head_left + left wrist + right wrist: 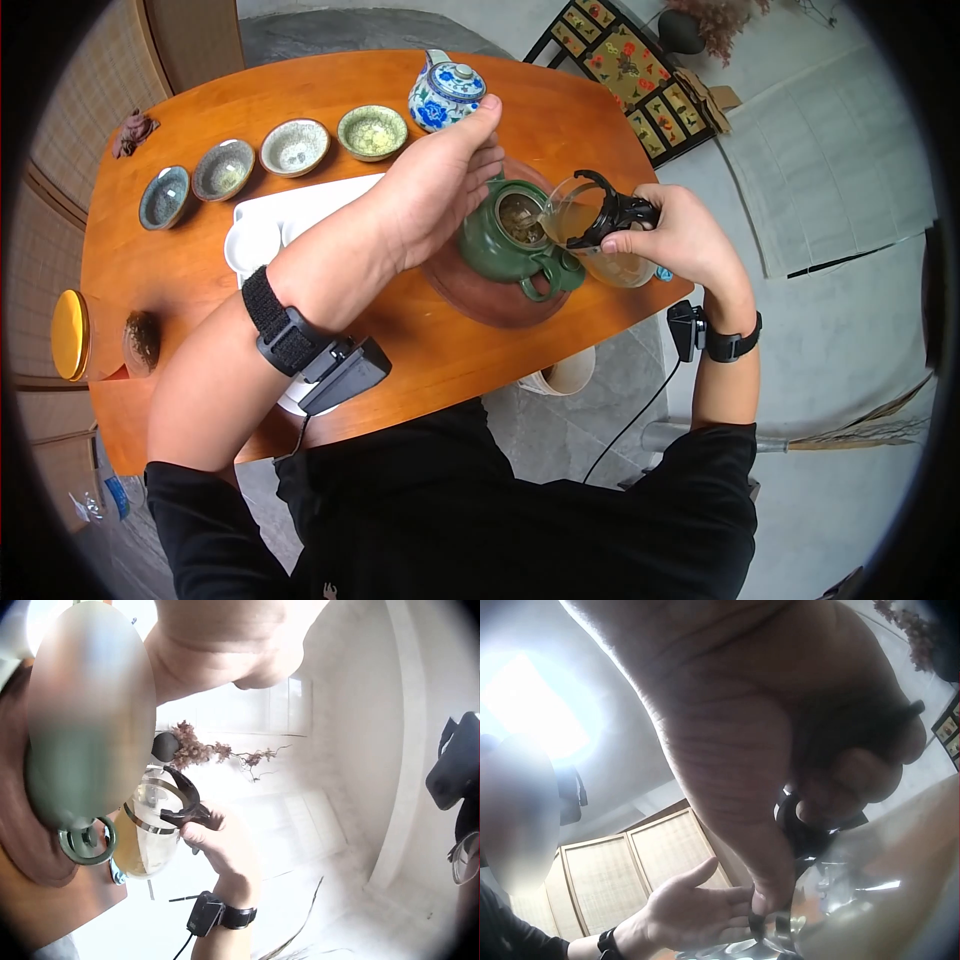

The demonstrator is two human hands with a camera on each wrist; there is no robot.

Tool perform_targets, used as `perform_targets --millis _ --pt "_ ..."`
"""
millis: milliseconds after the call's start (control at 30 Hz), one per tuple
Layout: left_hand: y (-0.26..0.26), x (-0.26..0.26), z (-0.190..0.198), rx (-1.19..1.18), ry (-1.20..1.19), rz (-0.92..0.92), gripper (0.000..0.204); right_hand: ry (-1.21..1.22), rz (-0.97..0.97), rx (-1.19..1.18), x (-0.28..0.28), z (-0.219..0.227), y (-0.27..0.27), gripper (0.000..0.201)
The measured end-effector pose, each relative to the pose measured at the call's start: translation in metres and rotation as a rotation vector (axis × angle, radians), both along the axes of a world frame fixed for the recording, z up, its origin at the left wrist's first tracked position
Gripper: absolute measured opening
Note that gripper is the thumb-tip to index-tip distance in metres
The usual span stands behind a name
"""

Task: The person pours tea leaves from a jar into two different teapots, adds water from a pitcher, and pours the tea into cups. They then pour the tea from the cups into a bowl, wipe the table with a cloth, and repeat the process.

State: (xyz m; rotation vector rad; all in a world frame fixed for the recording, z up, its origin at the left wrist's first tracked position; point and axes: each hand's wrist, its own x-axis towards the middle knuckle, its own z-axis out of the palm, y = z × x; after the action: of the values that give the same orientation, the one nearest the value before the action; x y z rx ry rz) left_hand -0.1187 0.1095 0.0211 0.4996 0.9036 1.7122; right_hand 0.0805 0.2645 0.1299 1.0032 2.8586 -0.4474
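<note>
My right hand [690, 235] grips the black handle [630, 212] of a clear glass pitcher [572, 218]. The pitcher holds pale amber liquid and tilts left, its lip right at the uncovered mouth of a green teapot [482, 245]. Liquid shows inside the teapot's mouth. The teapot stands on a round reddish-brown tray [490, 308]. My left hand [445, 180] is held beside the teapot on its left, fingers extended and thumb raised, holding nothing. In the right wrist view the left palm [690, 911] faces the camera. The left wrist view shows the teapot's loop handle [112, 844].
Several small glazed bowls [295, 147] line the far left of the wooden table [400, 370]. A blue-and-white teapot [445, 100] stands behind my left hand. A white tray [330, 195] with white cups lies under my left forearm. A yellow-lidded jar [70, 335] sits at the left edge.
</note>
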Motion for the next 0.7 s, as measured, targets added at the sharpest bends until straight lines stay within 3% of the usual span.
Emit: perform_targets --millis 533,700 --pt "0.0 0.016 0.015 0.092 -0.048 0.009 0.097 0.286 -0.031 -0.251 0.018 -0.013 0.017 0.037" --pt "0.004 0.017 0.025 0.121 -0.058 0.008 0.093 0.522 -0.042 -0.409 0.031 -0.024 0.028 0.035"
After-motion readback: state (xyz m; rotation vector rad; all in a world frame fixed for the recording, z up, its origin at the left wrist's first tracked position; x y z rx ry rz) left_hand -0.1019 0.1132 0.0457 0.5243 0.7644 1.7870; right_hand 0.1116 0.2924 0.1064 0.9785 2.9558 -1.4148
